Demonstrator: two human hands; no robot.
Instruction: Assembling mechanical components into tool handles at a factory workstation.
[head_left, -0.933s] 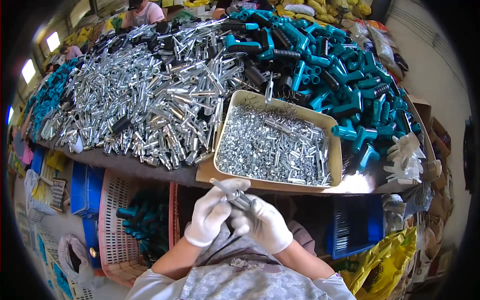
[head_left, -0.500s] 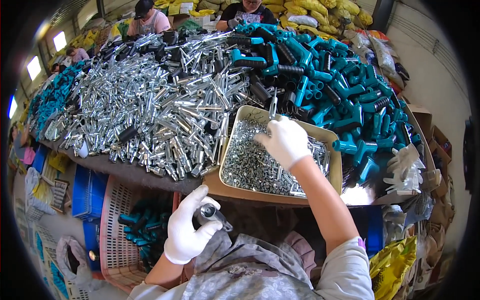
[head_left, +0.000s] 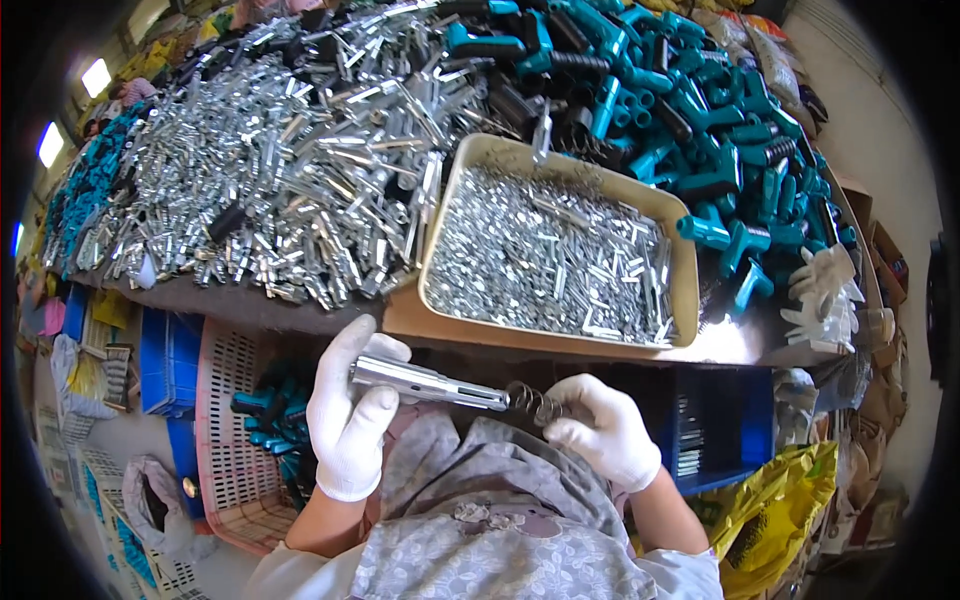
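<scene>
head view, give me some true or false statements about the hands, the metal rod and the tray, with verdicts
1. The left hand grips a silver metal rod. True.
2. A dark coil spring sits at the rod's end by the right hand. True.
3. Both hands are bare. False: both wear white gloves.
4. The tan tray holds teal handles. False: it holds small silver metal parts; the teal handles lie piled on the table behind it.
5. The right hand is reaching into the tray. False: it is below the table edge, at the spring.
</scene>
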